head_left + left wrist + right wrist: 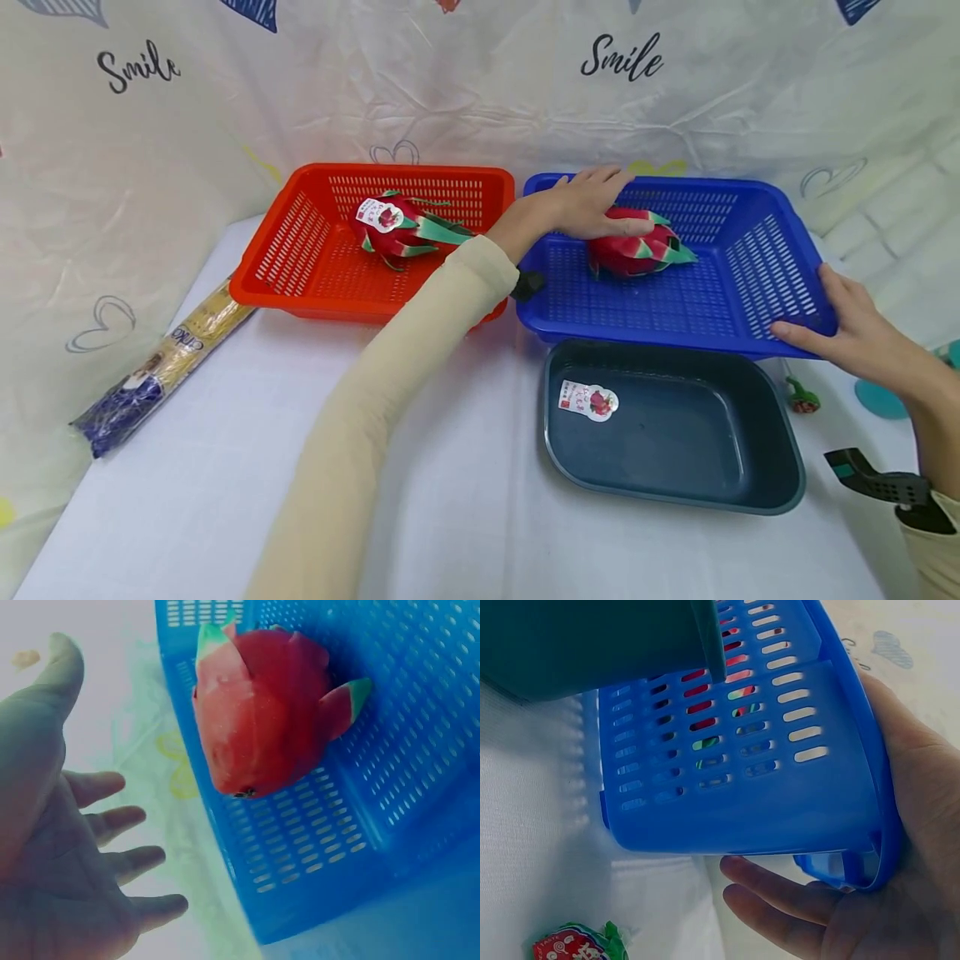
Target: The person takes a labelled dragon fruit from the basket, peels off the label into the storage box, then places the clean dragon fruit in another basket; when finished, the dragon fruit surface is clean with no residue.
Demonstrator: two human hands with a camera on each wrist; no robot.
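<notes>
A red dragon fruit [633, 254] with green-tipped scales lies in a blue perforated basket [652, 312]. Just over the fruit is my left hand [588, 207], its fingers spread; in the left wrist view, its palm and fingers hold nothing and appear apart from the dragon fruit [259, 712]. My right hand [862, 333] grips the basket's right rim, thumb on top and fingers around the outside. The right wrist view shows that hand [900, 892] around the basket's corner, with the fruit visible through the slots.
At left, a red basket [375, 171] holds another dragon fruit [386, 237] with a label. A dark tray [675, 454] in front has a sticker [588, 401] in it. A long plastic packet [172, 354] lies far left. A wrapped candy [574, 945] is near the right hand.
</notes>
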